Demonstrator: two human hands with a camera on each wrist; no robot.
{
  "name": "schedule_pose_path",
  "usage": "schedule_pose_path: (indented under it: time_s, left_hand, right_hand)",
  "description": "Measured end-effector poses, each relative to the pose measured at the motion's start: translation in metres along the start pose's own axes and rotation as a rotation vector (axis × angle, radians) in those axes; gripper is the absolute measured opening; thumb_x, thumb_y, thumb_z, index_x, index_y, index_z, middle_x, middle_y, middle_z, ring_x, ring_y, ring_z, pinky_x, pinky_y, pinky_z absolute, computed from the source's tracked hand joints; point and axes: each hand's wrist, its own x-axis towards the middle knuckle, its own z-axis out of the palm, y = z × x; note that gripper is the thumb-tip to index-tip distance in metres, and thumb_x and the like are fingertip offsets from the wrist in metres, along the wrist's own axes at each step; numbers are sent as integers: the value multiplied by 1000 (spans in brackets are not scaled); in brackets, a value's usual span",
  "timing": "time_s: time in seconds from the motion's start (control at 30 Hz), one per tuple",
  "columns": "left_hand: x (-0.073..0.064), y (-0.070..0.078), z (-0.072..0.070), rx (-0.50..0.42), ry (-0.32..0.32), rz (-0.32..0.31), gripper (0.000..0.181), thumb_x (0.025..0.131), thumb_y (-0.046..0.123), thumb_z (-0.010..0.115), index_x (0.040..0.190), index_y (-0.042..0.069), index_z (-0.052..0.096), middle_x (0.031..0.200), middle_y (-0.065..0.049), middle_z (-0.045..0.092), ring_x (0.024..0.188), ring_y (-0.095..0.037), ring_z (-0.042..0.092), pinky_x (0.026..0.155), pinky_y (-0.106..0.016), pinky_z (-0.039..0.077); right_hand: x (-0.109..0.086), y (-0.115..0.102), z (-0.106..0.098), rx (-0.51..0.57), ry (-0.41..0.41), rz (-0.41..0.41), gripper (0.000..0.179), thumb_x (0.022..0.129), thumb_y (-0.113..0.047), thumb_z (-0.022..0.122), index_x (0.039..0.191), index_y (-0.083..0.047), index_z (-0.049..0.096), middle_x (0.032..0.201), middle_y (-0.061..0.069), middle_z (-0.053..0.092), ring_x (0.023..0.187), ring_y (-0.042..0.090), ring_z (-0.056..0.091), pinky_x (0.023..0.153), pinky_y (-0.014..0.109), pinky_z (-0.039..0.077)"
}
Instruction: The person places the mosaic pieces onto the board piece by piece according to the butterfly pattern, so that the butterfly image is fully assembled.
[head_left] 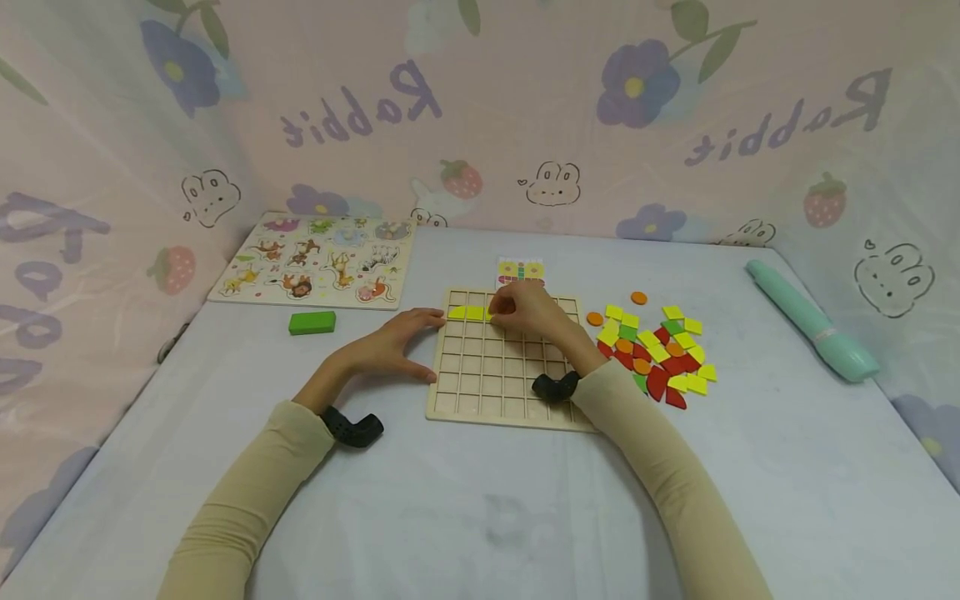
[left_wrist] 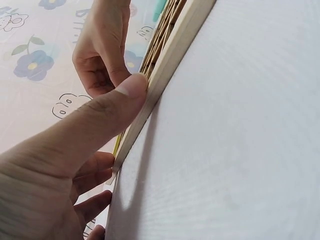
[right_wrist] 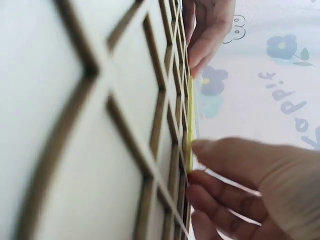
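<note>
A wooden grid board (head_left: 480, 408) lies flat on the table. Along its top row is a run of yellow tiles (head_left: 474, 313), the leftmost with a curved edge. My right hand (head_left: 534, 312) is over that row, thumb and fingertips pinching a yellow tile at the right end of the run; the fingers mostly hide it. In the right wrist view the thumb meets the edge of the yellow strip (right_wrist: 190, 120). With fingers and thumb spread, my left hand (head_left: 386, 343) touches the board's left edge. A small patterned card (head_left: 521, 270) lies just behind the board, partly covered by the right hand.
To the right is a loose pile of yellow, red, green and orange pieces (head_left: 658, 354). A green block (head_left: 312, 322) and an animal puzzle board (head_left: 315, 262) are at the left. A mint-green, tube-like object (head_left: 813, 321) lies far right. Printed cloth (head_left: 487, 125) hangs behind.
</note>
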Motion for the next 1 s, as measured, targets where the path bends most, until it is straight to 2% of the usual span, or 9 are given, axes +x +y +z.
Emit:
schedule_pose_path:
  time_s: [0.13, 0.27, 0.37, 0.53, 0.7, 0.87, 1.0]
  left_hand:
    - [1, -2, 2, -1, -4, 3, 86, 71, 37, 80, 140, 7, 38, 150, -10, 27, 140, -29, 17, 113, -48, 14]
    - [3, -3, 3, 6, -8, 2, 88, 71, 40, 79, 140, 7, 38, 151, -9, 26, 140, -28, 17, 113, -48, 13]
    - [2, -2, 3, 10, -6, -6, 88, 71, 40, 79, 140, 7, 38, 151, -9, 26, 140, -28, 17, 113, -48, 13]
    - [0, 0, 0, 15, -4, -21, 87, 71, 39, 79, 141, 8, 37, 151, -8, 26, 140, -28, 16, 114, -47, 13]
    - [-1, 1, -1, 8, -5, -21, 86, 72, 37, 79, 140, 7, 37, 151, -9, 26, 140, -28, 16, 114, -48, 13]
    - [0, -1, 0, 5, -6, -18, 87, 71, 38, 79, 141, 7, 37, 151, -8, 25, 140, -28, 16, 113, -48, 13]
    - [0, -2, 0, 8, -4, -16, 87, 71, 40, 79, 141, 8, 37, 151, -8, 26, 140, -28, 17, 113, -48, 13]
  right_hand:
    - [-8, 10, -13, -2, 7, -28, 20, 83, -10, 68, 100, -1, 66, 88, 9, 65, 80, 21, 60, 73, 35, 51]
    - [-24, 34, -39, -7, 53, -5, 20, 85, -9, 67, 102, 1, 65, 92, 12, 64, 83, 24, 60, 73, 38, 50]
    - [-41, 57, -59, -24, 106, 58, 19, 85, -8, 66, 102, 1, 66, 96, 15, 64, 85, 27, 59, 75, 41, 49]
    - [-69, 96, -82, -31, 194, 266, 22, 87, -7, 63, 107, 0, 64, 106, 18, 60, 94, 31, 54, 83, 46, 46]
    - [-87, 119, -92, -24, 193, 461, 31, 89, -11, 61, 119, -2, 59, 119, 20, 49, 105, 36, 46, 92, 52, 42]
    - [-95, 129, -96, -30, 135, 532, 33, 90, -13, 61, 121, -1, 57, 120, 23, 47, 107, 39, 43, 94, 54, 41]
    - [-96, 133, -98, -37, 103, 548, 32, 92, -16, 59, 119, 0, 57, 115, 23, 50, 103, 38, 44, 94, 52, 41]
